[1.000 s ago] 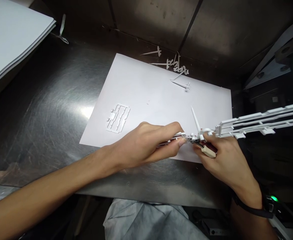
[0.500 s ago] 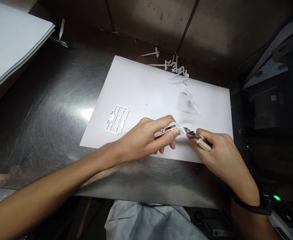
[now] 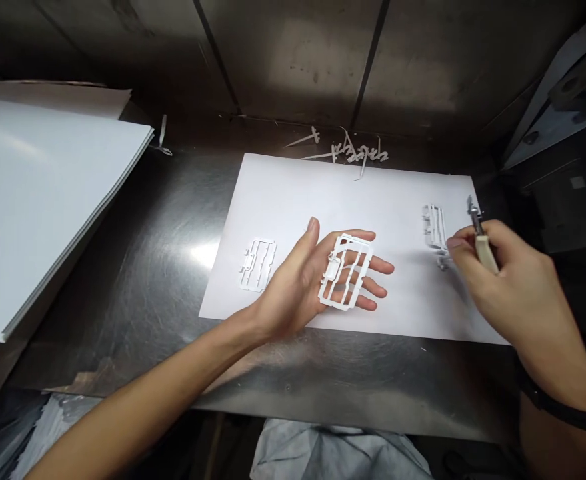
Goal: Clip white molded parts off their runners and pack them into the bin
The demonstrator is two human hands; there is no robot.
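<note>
On the spread palm of my left hand [image 3: 303,283] rests a thin white plastic frame [image 3: 365,273], its fingers stretched out beneath. My right hand [image 3: 517,280], to the right, is closed around cutting nippers [image 3: 483,250] with cream handles, metal tip upward. By its thumb and fingertips is another white plastic frame [image 3: 435,227] with a stub of runner attached. It appears pinched there, though the contact is partly hidden. A similar white frame [image 3: 257,265] lies on the white paper sheet [image 3: 293,190] left of my left hand.
Several cut white plastic runners [image 3: 357,155] lie along the back edge of the paper. A stack of white sheets [image 3: 57,160] stands at the left on the metal bench [image 3: 173,220]. Metal walls [image 3: 293,60] close off the back.
My left hand has opened flat under its frame. My right hand has moved right with the nippers, and another frame now shows at its fingertips. The blurred runner now rests near the pile.
</note>
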